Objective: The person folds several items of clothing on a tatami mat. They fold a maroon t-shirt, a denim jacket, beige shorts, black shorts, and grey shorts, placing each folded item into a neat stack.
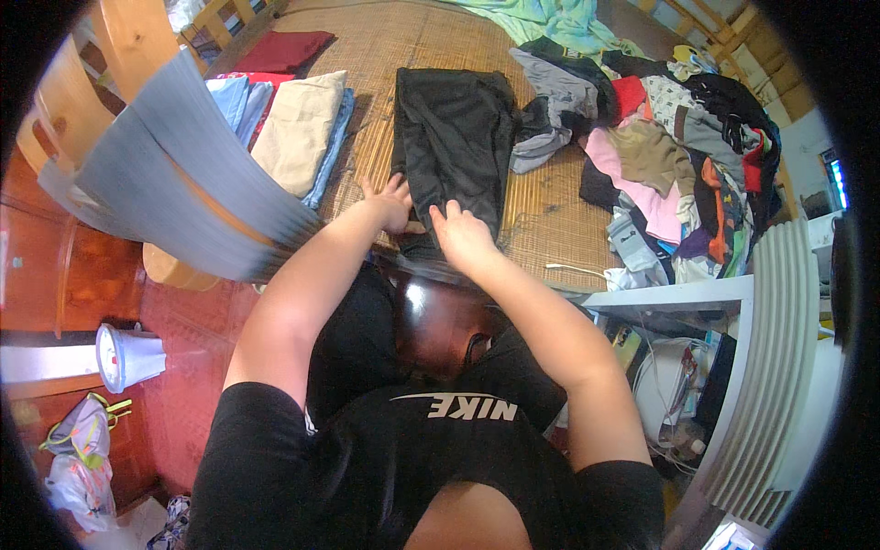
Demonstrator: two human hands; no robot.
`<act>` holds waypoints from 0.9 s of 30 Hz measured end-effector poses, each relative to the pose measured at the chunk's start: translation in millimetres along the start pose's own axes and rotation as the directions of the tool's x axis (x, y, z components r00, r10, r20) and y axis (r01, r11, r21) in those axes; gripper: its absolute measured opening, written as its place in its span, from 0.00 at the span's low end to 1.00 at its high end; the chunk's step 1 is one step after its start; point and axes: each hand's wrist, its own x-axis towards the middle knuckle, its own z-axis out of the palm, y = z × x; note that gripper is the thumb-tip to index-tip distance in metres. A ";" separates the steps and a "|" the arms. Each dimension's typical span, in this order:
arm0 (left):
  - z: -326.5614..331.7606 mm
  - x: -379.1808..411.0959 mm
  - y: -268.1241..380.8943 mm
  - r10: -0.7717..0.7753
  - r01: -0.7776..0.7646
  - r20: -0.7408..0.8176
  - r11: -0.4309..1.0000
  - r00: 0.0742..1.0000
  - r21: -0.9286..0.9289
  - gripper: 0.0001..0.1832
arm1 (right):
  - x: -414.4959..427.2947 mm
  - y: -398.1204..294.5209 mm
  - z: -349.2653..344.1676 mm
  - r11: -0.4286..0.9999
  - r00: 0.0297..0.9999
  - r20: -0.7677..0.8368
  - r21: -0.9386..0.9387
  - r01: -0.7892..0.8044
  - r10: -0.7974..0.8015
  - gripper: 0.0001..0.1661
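A black garment, seemingly folded trousers (457, 130), lies lengthwise on a woven bamboo mat (550, 220) in front of me. My left hand (393, 204) rests at its lower left edge with the fingers spread. Flat on its lower part is my right hand (460, 234), fingers extended and apart. Neither hand visibly grasps the cloth. Left of the garment sits a folded beige cloth item (297, 134) on top of folded blue denim (328, 151). To the right, a grey and black garment (560, 96) lies crumpled close beside the trousers.
A heap of mixed clothes (660, 158) covers the mat's right side. Folded light blue clothes (240, 103) and a dark red cloth (285, 51) lie at the left. A bed-frame post and grey panel (172, 158) stand near my left arm. Below is a white bin (130, 357).
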 end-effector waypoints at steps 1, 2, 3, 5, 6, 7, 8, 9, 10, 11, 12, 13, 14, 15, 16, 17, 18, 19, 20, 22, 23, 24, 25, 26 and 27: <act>2.6 -1.4 -7.3 -0.083 0.083 -0.007 0.996 0.997 -0.031 0.43 | -0.7 -2.3 -0.1 0.997 0.996 0.063 0.039 0.061 -0.064 0.28; 6.1 -1.0 -13.0 -0.104 0.104 0.010 0.994 0.995 -0.045 0.42 | -1.5 -4.3 -0.1 0.994 0.991 0.089 0.048 0.096 -0.100 0.31; 9.7 0.6 -17.5 -0.140 0.141 0.020 0.989 0.990 -0.041 0.42 | -2.1 -5.7 -0.1 0.982 0.974 0.146 0.102 0.161 -0.175 0.33; 15.3 5.9 -25.2 -0.118 0.114 -0.042 0.989 0.992 -0.094 0.39 | -2.3 -7.1 0.0 0.979 0.967 0.171 0.113 0.171 -0.188 0.37; 15.9 10.3 -28.3 -0.064 0.047 -0.116 0.988 0.991 -0.144 0.38 | -1.9 -8.2 0.2 0.963 0.958 0.149 0.147 0.225 -0.246 0.37; 16.1 15.1 -29.8 -0.034 0.007 -0.165 0.986 0.986 -0.165 0.37 | -1.1 -7.7 -0.2 0.959 0.957 0.123 0.140 0.246 -0.263 0.38; 11.8 24.0 -30.2 -0.050 -0.072 -0.259 0.894 0.965 -0.441 0.30 | 0.0 -7.9 -0.4 0.958 0.967 0.102 0.195 0.209 -0.232 0.35; 13.0 29.2 -28.1 -0.152 -0.033 -0.296 0.842 0.943 -0.538 0.28 | 1.5 -6.6 -1.4 0.940 0.949 0.170 0.262 0.217 -0.266 0.34; 13.0 36.1 -24.4 -0.290 0.036 -0.301 0.772 0.909 -0.634 0.26 | 3.2 -5.1 -2.4 0.935 0.946 0.189 0.294 0.201 -0.263 0.34; 13.0 42.4 -21.7 -0.408 0.076 -0.305 0.694 0.860 -0.716 0.25 | 4.7 -2.4 -3.9 0.929 0.943 0.208 0.322 0.183 -0.258 0.33; 12.9 47.4 -21.3 -0.428 0.114 -0.262 0.676 0.865 -0.728 0.23 | 6.4 0.8 -5.4 0.904 0.928 0.235 0.386 0.182 -0.288 0.29; 14.6 50.5 -21.3 -0.526 0.124 -0.277 0.603 0.804 -0.788 0.22 | 7.1 4.1 -6.5 0.884 0.935 0.201 0.430 0.183 -0.291 0.28; 16.3 52.9 -22.8 -0.596 0.089 -0.305 0.540 0.742 -0.837 0.21 | 8.6 12.2 -8.9 0.841 0.932 0.156 0.498 0.211 -0.326 0.28; 20.0 53.9 -23.8 -0.668 0.072 -0.291 0.460 0.685 -0.885 0.20 | 7.4 17.8 -9.2 0.814 0.920 0.173 0.543 0.208 -0.350 0.28; 21.7 55.6 -26.3 -0.711 0.089 -0.227 0.378 0.666 -0.922 0.18 | 9.3 28.3 -10.3 0.797 0.961 0.134 0.592 0.119 -0.243 0.31; 25.3 55.7 -28.0 -0.716 0.096 -0.233 0.386 0.658 -0.917 0.18 | 12.5 37.0 -10.0 0.842 0.993 0.088 0.539 0.021 -0.081 0.30; 27.9 56.8 -28.7 -0.673 0.124 -0.070 0.235 0.736 -0.964 0.17 | 8.9 41.7 -7.0 0.895 0.997 0.077 0.441 -0.060 0.028 0.28; 30.8 57.4 -28.8 -0.606 0.175 0.092 0.079 0.790 -0.981 0.16 | 8.9 46.8 -3.9 0.933 0.988 0.018 0.327 -0.151 0.153 0.27; 32.1 58.4 -29.8 -0.605 0.180 0.087 0.095 0.792 -0.979 0.15 | 7.7 48.2 0.5 0.926 0.969 0.169 0.302 -0.226 0.182 0.26; 33.4 59.2 -29.8 -0.608 0.165 0.056 0.126 0.792 -0.978 0.15 | 7.9 53.5 6.1 0.933 0.900 0.382 0.195 -0.301 0.211 0.29; 32.2 58.8 -29.7 -0.615 0.179 0.000 0.231 0.789 -0.956 0.14 | 7.5 55.6 7.1 0.915 0.882 0.420 0.231 -0.330 0.212 0.29; 31.1 56.6 -29.2 -0.620 0.167 -0.085 0.337 0.780 -0.927 0.14 | 8.5 59.7 5.6 0.895 0.862 0.467 0.273 -0.352 0.196 0.30; 29.4 53.0 -27.9 -0.608 0.172 -0.139 0.424 0.782 -0.889 0.13 | 8.3 63.3 2.5 0.873 0.841 0.511 0.313 -0.374 0.177 0.31; 26.6 47.8 -27.5 -0.577 0.129 -0.269 0.555 0.771 -0.822 0.15 | 8.3 67.0 -2.0 0.859 0.843 0.524 0.369 -0.354 0.123 0.35; 24.1 40.6 -26.4 -0.526 0.101 -0.362 0.660 0.769 -0.744 0.16 | 7.1 69.8 -7.3 0.868 0.848 0.519 0.368 -0.332 0.104 0.37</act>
